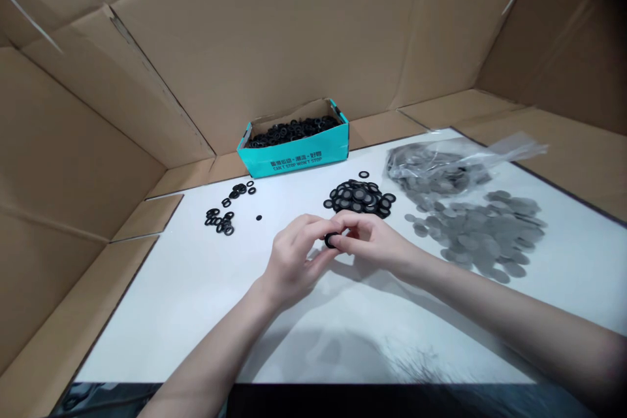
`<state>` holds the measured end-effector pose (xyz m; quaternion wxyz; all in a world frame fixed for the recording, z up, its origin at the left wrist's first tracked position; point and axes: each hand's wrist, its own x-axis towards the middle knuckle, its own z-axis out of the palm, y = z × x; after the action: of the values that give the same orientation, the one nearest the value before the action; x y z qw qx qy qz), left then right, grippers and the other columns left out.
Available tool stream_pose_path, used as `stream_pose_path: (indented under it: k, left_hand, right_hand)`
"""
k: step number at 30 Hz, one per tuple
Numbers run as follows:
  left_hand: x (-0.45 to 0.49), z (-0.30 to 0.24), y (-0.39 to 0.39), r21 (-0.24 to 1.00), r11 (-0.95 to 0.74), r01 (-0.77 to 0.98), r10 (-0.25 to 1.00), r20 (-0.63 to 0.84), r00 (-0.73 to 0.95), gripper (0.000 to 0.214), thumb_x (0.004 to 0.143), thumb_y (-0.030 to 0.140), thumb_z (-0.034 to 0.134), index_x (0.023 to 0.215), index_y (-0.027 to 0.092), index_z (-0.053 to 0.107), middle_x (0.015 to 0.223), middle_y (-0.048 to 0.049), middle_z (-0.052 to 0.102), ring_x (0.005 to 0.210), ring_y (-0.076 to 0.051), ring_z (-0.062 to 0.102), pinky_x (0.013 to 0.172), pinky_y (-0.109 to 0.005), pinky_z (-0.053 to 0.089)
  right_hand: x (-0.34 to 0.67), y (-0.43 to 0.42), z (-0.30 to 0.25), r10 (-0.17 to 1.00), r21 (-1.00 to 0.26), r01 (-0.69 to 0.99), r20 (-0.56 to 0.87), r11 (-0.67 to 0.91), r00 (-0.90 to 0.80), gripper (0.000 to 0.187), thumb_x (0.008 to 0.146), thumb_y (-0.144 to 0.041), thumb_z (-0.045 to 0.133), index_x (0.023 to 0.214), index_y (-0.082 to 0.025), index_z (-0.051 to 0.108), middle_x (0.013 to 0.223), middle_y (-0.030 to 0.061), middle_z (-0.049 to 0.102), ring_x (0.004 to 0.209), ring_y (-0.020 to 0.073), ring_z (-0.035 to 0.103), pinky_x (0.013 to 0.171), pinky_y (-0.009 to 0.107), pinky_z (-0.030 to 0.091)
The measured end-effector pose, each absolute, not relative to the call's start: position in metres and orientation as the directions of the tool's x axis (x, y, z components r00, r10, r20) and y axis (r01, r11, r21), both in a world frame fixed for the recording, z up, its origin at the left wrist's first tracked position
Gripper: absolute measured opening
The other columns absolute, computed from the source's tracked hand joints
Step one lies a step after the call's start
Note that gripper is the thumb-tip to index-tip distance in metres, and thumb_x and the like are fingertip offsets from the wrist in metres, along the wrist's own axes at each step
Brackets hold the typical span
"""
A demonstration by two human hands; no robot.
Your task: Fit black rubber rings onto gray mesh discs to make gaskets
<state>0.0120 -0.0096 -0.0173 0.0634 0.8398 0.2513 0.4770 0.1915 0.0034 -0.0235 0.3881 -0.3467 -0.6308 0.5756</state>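
Observation:
A small black rubber ring [328, 241] is pinched between my two hands above the white board. My left hand [297, 255] grips its left side with thumb and fingers. From the right, my right hand [368, 240] has its thumb and fingertips on the same ring; whether a grey disc sits inside it is hidden by the fingers. Just beyond my hands lies a pile of black rings with grey centres [360, 196]. Loose black rings [220, 222] are scattered at the left. Grey mesh-like discs [482, 235] spread out in a heap at the right.
A turquoise cardboard box [298, 162] full of black rings stands at the back. Behind the grey discs lies a clear plastic bag [441, 163] with more discs. Cardboard walls [294, 32] surround the white board [171, 320]. A lone black piece [259, 217] lies left of centre.

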Motion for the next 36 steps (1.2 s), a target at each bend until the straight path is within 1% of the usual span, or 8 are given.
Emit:
stream_pose_path:
  k: [5, 10, 13, 16, 20, 24, 30, 36]
  left_hand:
    - [0.0092, -0.0154, -0.0084, 0.346, -0.875, 0.339, 0.475, 0.75, 0.461, 0.033, 0.089, 0.014, 0.065, 0.12, 0.023, 0.055, 0.103, -0.0065, 0.072, 0.088, -0.016, 0.067, 0.075, -0.029, 0.056]
    - [0.0055, -0.013, -0.0071, 0.371, -0.871, 0.322, 0.491, 0.66, 0.569, 0.039, 0.092, 0.005, 0.054, 0.126, 0.023, 0.054, 0.106, -0.0064, 0.071, 0.092, -0.017, 0.066, 0.081, -0.03, 0.055]
    - [0.0056, -0.013, -0.007, 0.38, -0.866, 0.325, 0.5, 0.672, 0.546, 0.042, 0.09, 0.01, 0.06, 0.129, 0.024, 0.052, 0.11, -0.0076, 0.069, 0.098, -0.019, 0.065, 0.084, -0.032, 0.054]
    - [0.0061, -0.0135, -0.0065, 0.387, -0.859, 0.335, 0.511, 0.689, 0.514, 0.042, 0.089, 0.015, 0.066, 0.127, 0.025, 0.053, 0.106, -0.0066, 0.068, 0.096, -0.019, 0.064, 0.082, -0.032, 0.054]
    - [0.0051, -0.0129, -0.0055, 0.392, -0.869, 0.302, 0.495, 0.679, 0.542, 0.041, 0.089, 0.01, 0.062, 0.127, 0.025, 0.053, 0.106, -0.0061, 0.07, 0.094, -0.018, 0.065, 0.081, -0.031, 0.054]
    - [0.0043, -0.0112, -0.0057, 0.417, -0.862, 0.289, 0.506, 0.657, 0.559, 0.043, 0.09, 0.005, 0.056, 0.128, 0.024, 0.052, 0.111, -0.0071, 0.07, 0.097, -0.018, 0.065, 0.084, -0.032, 0.054]
    - [0.0065, -0.012, -0.0056, 0.414, -0.863, 0.291, 0.506, 0.691, 0.516, 0.05, 0.085, 0.019, 0.071, 0.131, 0.025, 0.051, 0.109, -0.0076, 0.067, 0.099, -0.02, 0.063, 0.083, -0.033, 0.054]
    - [0.0064, -0.0124, -0.0056, 0.399, -0.865, 0.304, 0.502, 0.691, 0.521, 0.05, 0.086, 0.011, 0.067, 0.131, 0.025, 0.05, 0.106, -0.0061, 0.067, 0.095, -0.018, 0.063, 0.082, -0.032, 0.053]
  right_hand:
    - [0.1947, 0.0089, -0.0259, 0.887, -0.992, 0.023, 0.1, 0.124, -0.451, 0.025, 0.074, -0.042, 0.072, 0.076, -0.017, 0.067, 0.085, 0.0038, 0.063, 0.076, 0.0156, 0.06, 0.065, 0.028, 0.05]
    - [0.1981, 0.0139, -0.0285, 0.88, -0.98, 0.071, 0.133, 0.185, -0.456, 0.025, 0.074, -0.043, 0.071, 0.073, -0.018, 0.066, 0.083, 0.0035, 0.061, 0.074, 0.0155, 0.058, 0.06, 0.027, 0.046]
    - [0.198, 0.0125, -0.0272, 0.885, -0.987, 0.068, 0.098, 0.144, -0.454, 0.024, 0.075, -0.042, 0.069, 0.078, -0.018, 0.067, 0.081, 0.0023, 0.06, 0.072, 0.015, 0.057, 0.059, 0.027, 0.045]
    - [0.1977, 0.0111, -0.0253, 0.875, -0.992, 0.053, 0.078, 0.117, -0.477, 0.02, 0.074, -0.038, 0.069, 0.077, -0.018, 0.067, 0.077, 0.001, 0.059, 0.071, 0.0145, 0.056, 0.061, 0.028, 0.044]
    - [0.1983, 0.0118, -0.0244, 0.866, -0.998, 0.012, 0.047, 0.061, -0.499, 0.017, 0.071, -0.034, 0.071, 0.071, -0.017, 0.065, 0.073, -0.0004, 0.059, 0.067, 0.0128, 0.054, 0.062, 0.028, 0.042]
    - [0.1982, 0.0119, -0.0241, 0.866, -1.0, -0.007, 0.002, -0.002, -0.501, 0.017, 0.071, -0.033, 0.07, 0.073, -0.018, 0.065, 0.073, -0.001, 0.059, 0.066, 0.0119, 0.052, 0.06, 0.027, 0.039]
    - [0.1971, 0.0094, -0.0226, 0.866, -0.999, -0.033, 0.023, 0.008, -0.5, 0.021, 0.072, -0.035, 0.071, 0.067, -0.018, 0.061, 0.073, -0.0011, 0.056, 0.068, 0.0118, 0.052, 0.063, 0.027, 0.038]
    - [0.1968, 0.0091, -0.0221, 0.86, -0.999, -0.052, 0.023, -0.004, -0.509, 0.022, 0.074, -0.035, 0.071, 0.065, -0.018, 0.058, 0.074, -0.0008, 0.055, 0.067, 0.0121, 0.052, 0.064, 0.028, 0.038]
